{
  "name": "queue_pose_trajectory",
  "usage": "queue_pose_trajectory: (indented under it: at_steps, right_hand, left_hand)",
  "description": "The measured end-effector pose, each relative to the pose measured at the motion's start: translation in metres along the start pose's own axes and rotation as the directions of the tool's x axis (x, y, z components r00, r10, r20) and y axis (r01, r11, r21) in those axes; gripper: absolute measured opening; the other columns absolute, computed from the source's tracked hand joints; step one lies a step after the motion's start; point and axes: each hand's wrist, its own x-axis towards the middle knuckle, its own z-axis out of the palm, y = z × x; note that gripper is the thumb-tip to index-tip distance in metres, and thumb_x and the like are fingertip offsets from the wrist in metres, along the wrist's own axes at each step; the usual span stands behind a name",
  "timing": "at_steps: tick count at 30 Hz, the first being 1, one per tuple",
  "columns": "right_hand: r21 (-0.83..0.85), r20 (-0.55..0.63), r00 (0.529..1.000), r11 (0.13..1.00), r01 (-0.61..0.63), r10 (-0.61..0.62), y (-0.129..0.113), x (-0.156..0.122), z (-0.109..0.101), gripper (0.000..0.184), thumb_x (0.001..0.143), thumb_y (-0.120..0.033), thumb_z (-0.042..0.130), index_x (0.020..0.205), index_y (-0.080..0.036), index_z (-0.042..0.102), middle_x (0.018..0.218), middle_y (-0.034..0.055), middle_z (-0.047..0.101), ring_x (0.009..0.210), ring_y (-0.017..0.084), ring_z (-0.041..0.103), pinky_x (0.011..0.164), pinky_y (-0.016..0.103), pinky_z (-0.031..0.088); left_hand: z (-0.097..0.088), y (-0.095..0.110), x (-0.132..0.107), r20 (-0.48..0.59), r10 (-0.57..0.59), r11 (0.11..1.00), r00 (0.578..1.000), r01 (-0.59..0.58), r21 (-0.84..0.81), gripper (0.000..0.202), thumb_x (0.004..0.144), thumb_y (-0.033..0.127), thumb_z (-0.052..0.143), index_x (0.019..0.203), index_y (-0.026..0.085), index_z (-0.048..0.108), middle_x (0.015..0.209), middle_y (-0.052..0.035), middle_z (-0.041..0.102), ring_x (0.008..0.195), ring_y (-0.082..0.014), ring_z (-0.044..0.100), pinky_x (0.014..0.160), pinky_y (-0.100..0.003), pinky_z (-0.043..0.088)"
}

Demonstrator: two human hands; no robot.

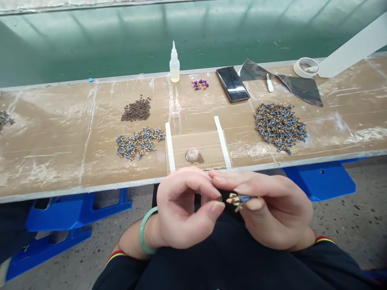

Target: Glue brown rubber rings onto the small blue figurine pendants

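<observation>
Between thumb and index finger, my left hand (pixel 187 209) pinches a small dark brown disc (pixel 220 198). My right hand (pixel 272 209) grips a tiny painted figurine (pixel 238 199) in blue and pale yellow, lying sideways with one end toward the disc. A slight gap seems to separate disc and figurine. Both hands are raised in front of the table's near edge. Beyond them, a small round lump (pixel 192 154) with a wet-looking patch beside it sits on a cardboard piece (pixel 208 141) between two white strips.
Brown discs (pixel 136 109) form a pile at left, behind a cluster of figurines (pixel 139 143). A larger figurine heap (pixel 281 127) lies at right. Along the back are a dropper bottle (pixel 174 66), purple-orange pieces (pixel 200 84), a phone (pixel 232 83), a white-handled tool (pixel 269 83) and a tape roll (pixel 306 67).
</observation>
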Motion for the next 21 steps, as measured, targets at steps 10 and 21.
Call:
queue_pose_trajectory:
  at_steps: [10,21]
  right_hand:
    - [-0.143,0.085,0.99,0.982,0.12,-0.109,0.003,0.003,-0.008,0.032,0.109,-0.012,0.063,0.14,-0.019,0.069,0.135,0.0071,0.076,0.127,0.019,0.074,0.112,0.032,0.065]
    - [-0.214,0.153,0.976,0.959,0.184,-0.153,0.002,0.004,-0.013,0.027,0.109,-0.011,0.059,0.134,-0.016,0.068,0.128,0.0115,0.078,0.128,0.018,0.074,0.113,0.029,0.064]
  left_hand:
    - [0.002,0.003,0.003,0.011,-0.011,0.999,1.0,0.011,0.033,0.026,0.1,0.034,0.078,0.083,0.018,0.065,0.071,-0.0001,0.066,0.063,-0.0102,0.064,0.066,-0.024,0.058]
    - [0.001,0.003,0.002,0.01,-0.022,1.0,1.0,0.022,0.019,0.022,0.094,0.027,0.084,0.084,0.019,0.066,0.073,0.0006,0.069,0.066,-0.0097,0.066,0.068,-0.022,0.058]
